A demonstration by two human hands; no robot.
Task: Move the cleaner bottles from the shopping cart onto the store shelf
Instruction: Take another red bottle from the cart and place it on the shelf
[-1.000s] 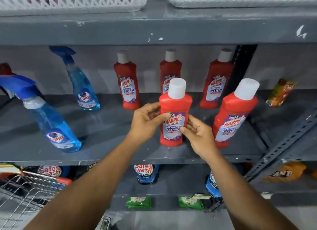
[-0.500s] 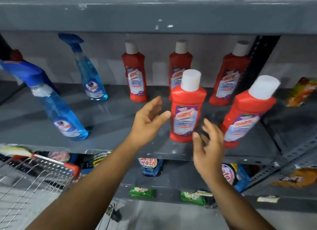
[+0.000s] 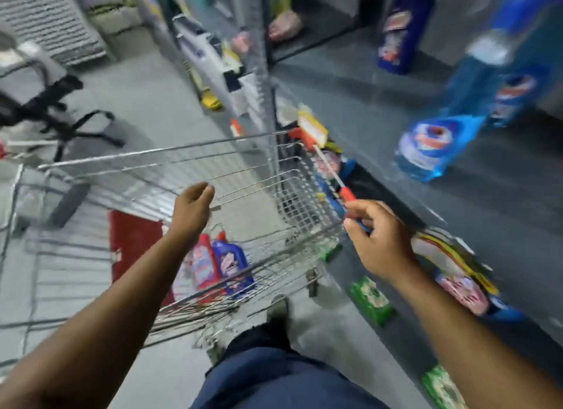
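The wire shopping cart (image 3: 170, 177) stands below me, left of the grey store shelf (image 3: 502, 201). A red cleaner bottle (image 3: 204, 264) and a dark blue cleaner bottle (image 3: 232, 264) lie in the cart's near corner. My left hand (image 3: 191, 209) hovers over the cart above them, fingers loosely curled and holding nothing. My right hand (image 3: 379, 241) is at the cart's right rim, just below the red-tipped cart handle (image 3: 330, 167), fingers apart and holding nothing. A blue spray bottle (image 3: 438, 143) stands on the shelf. The frame is motion-blurred.
A black office chair (image 3: 58, 110) stands on the floor at the left. Green packets (image 3: 370, 299) and bright pouches (image 3: 457, 274) lie on the lower shelf level at right. My leg in dark blue trousers (image 3: 274, 375) is beside the cart.
Both hands have left the red Harpic bottle standing on the shelf. The view has swung left and down to the cart, and my left hand now hovers over it.
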